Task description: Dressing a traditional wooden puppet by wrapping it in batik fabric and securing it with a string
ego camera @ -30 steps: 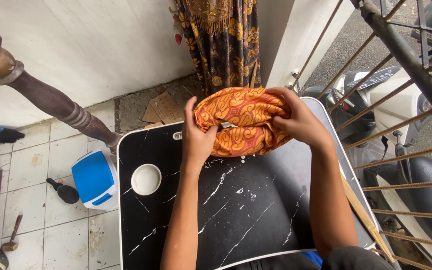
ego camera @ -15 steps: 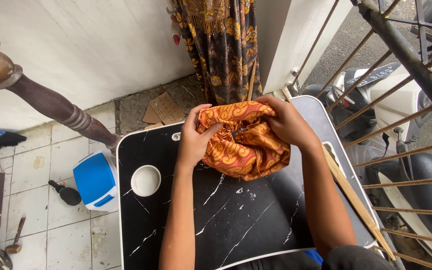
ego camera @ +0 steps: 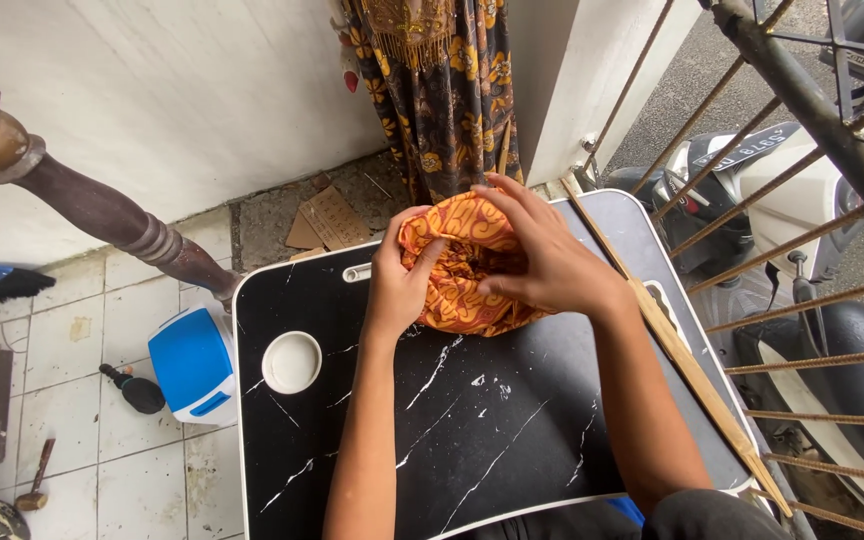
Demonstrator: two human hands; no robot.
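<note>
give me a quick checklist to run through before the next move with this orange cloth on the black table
1. Left hand grips the orange cloth: ok.
2. Right hand lies on the cloth from above: ok.
3. Cloth rests on the black table, not hanging over an edge: ok.
4. Cloth lies flat: not ok, it is bunched.
5. Wooden stick along the table's right side lies apart from the cloth: ok.
6. Round white recess is free of the cloth: ok.

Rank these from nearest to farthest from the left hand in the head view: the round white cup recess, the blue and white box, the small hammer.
From the left hand:
1. Round white cup recess, in the tabletop's left part.
2. Blue and white box, on the floor beside the table.
3. Small hammer, far left on the tiles.
</note>
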